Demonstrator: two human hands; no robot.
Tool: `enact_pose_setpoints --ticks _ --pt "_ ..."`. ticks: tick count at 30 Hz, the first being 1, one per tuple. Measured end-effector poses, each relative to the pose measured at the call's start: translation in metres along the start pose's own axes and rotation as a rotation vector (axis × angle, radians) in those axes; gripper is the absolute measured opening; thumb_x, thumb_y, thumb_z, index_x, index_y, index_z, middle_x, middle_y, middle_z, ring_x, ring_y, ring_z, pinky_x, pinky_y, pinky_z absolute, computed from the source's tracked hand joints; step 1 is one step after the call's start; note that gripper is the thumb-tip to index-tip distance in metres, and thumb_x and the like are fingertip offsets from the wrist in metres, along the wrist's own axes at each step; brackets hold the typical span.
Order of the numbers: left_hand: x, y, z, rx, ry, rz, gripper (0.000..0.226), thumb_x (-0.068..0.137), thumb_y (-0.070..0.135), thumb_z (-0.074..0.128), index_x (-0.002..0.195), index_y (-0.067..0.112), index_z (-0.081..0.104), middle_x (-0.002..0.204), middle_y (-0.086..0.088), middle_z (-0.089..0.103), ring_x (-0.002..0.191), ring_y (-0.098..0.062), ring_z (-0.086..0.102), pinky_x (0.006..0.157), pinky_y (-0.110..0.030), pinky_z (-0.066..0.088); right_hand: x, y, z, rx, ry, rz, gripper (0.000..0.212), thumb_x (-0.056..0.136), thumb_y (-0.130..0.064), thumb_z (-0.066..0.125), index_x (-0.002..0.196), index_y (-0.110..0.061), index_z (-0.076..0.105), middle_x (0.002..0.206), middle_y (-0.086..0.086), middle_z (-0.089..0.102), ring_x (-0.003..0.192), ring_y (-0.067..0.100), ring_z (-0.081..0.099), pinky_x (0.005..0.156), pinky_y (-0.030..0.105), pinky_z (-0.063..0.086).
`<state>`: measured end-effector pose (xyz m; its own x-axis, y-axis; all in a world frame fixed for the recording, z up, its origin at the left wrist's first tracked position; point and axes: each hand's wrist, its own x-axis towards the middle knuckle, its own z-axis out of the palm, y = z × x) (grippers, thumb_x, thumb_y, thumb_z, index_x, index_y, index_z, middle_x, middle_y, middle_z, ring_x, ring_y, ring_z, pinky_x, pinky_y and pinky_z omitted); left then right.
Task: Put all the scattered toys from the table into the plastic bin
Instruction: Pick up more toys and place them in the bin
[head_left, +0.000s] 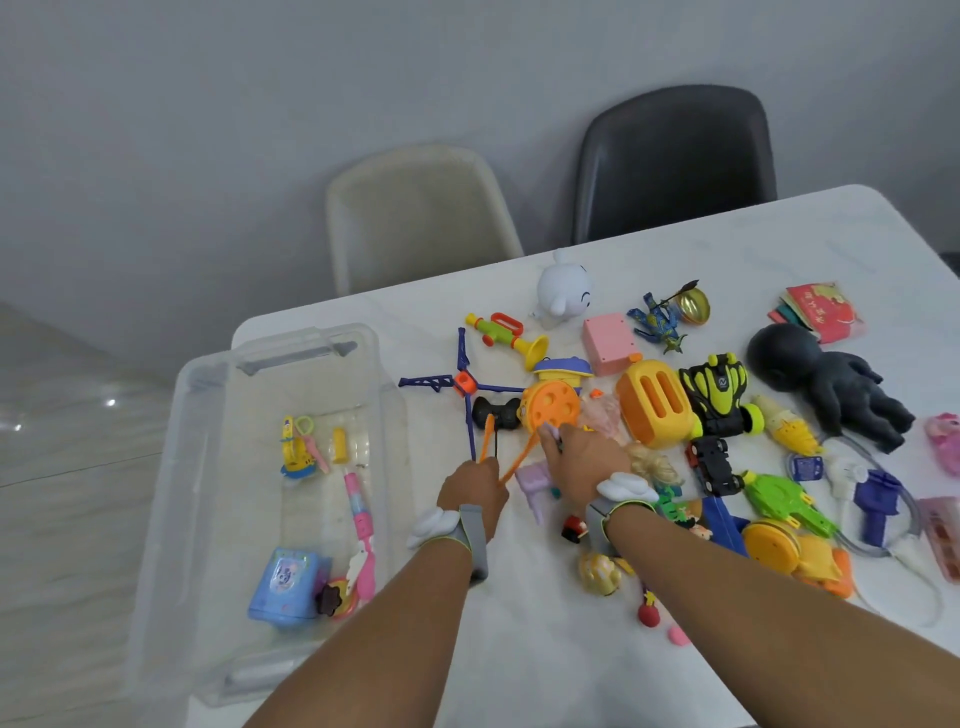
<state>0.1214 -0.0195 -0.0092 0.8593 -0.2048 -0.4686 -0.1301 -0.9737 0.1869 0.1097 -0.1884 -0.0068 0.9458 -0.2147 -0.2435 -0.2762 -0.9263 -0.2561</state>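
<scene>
Clear plastic bin (208, 415) sits at the table's (545, 675) left end with a few toys inside, while the left hand (475, 491) pinches thin orange tongs (511, 457) and the right hand (584, 460), fingers curled, grips something small among many shiny toys.

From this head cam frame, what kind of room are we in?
Probably a home dining area. A white table stands by a plain wall with two moulded chairs, one cream and one black, tucked behind it. Children's toys are scattered over the table beside a clear plastic bin.
</scene>
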Motion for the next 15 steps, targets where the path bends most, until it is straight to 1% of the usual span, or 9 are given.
enact_pose_setpoints --ticks 2,3,5,8,11,13,15 --pt "-0.01 0.003 -0.012 -0.065 0.072 -0.008 0.02 0.096 0.024 0.05 0.105 0.009 0.059 0.102 -0.013 0.064 0.093 -0.034 0.063 0.07 -0.033 0.043 -0.004 -0.003 -0.015 -0.019 0.01 -0.03 0.043 0.103 -0.051 0.031 0.101 -0.02 0.061 0.093 0.012 0.069 0.08 0.032 0.065 0.062 0.034 0.042" --pt "-0.014 0.005 -0.018 -0.097 0.101 -0.003 0.019 0.095 0.025 0.05 0.103 0.01 0.059 0.1 -0.012 0.065 0.092 -0.034 0.063 0.071 -0.034 0.045 -0.005 -0.006 -0.023 0.012 0.043 -0.011 0.045 0.102 -0.052 0.031 0.101 -0.019 0.061 0.092 0.011 0.07 0.082 0.032 0.066 0.062 0.033 0.042" --pt "-0.023 0.007 -0.032 -0.161 0.172 0.006 0.017 0.093 0.026 0.052 0.098 0.011 0.059 0.096 -0.011 0.066 0.089 -0.034 0.062 0.072 -0.036 0.048 -0.007 -0.014 -0.042 0.07 0.121 0.038 0.05 0.101 -0.056 0.03 0.095 -0.017 0.06 0.086 0.01 0.07 0.079 0.03 0.066 0.061 0.032 0.04" --pt "-0.03 0.007 -0.052 -0.251 0.274 0.012 0.016 0.091 0.029 0.053 0.095 0.014 0.058 0.088 -0.008 0.067 0.083 -0.033 0.063 0.07 -0.037 0.052 -0.011 -0.028 -0.062 0.076 0.205 0.029 0.051 0.101 -0.057 0.027 0.092 -0.017 0.058 0.081 0.009 0.07 0.077 0.031 0.066 0.064 0.033 0.04" --pt "-0.038 0.004 -0.074 -0.346 0.356 0.052 0.015 0.09 0.038 0.055 0.086 0.023 0.054 0.075 0.001 0.061 0.072 -0.029 0.06 0.06 -0.032 0.047 -0.013 -0.04 -0.083 0.133 0.256 0.04 0.052 0.101 -0.059 0.023 0.093 -0.018 0.054 0.08 0.008 0.067 0.076 0.033 0.066 0.06 0.032 0.037" --pt "-0.045 -0.001 -0.09 -0.398 0.402 0.045 0.019 0.089 0.04 0.055 0.081 0.023 0.052 0.073 0.002 0.059 0.071 -0.028 0.058 0.061 -0.034 0.047 -0.017 -0.054 -0.096 0.137 0.305 0.032 0.053 0.1 -0.059 0.021 0.093 -0.018 0.054 0.077 0.008 0.066 0.073 0.032 0.065 0.057 0.031 0.036" --pt "-0.051 -0.009 -0.104 -0.425 0.457 0.043 0.019 0.089 0.038 0.055 0.083 0.019 0.055 0.074 0.0 0.059 0.072 -0.029 0.057 0.063 -0.034 0.047 -0.019 -0.076 -0.109 0.183 0.371 0.039 0.055 0.1 -0.061 0.023 0.09 -0.017 0.055 0.074 0.009 0.066 0.069 0.031 0.064 0.056 0.031 0.036"
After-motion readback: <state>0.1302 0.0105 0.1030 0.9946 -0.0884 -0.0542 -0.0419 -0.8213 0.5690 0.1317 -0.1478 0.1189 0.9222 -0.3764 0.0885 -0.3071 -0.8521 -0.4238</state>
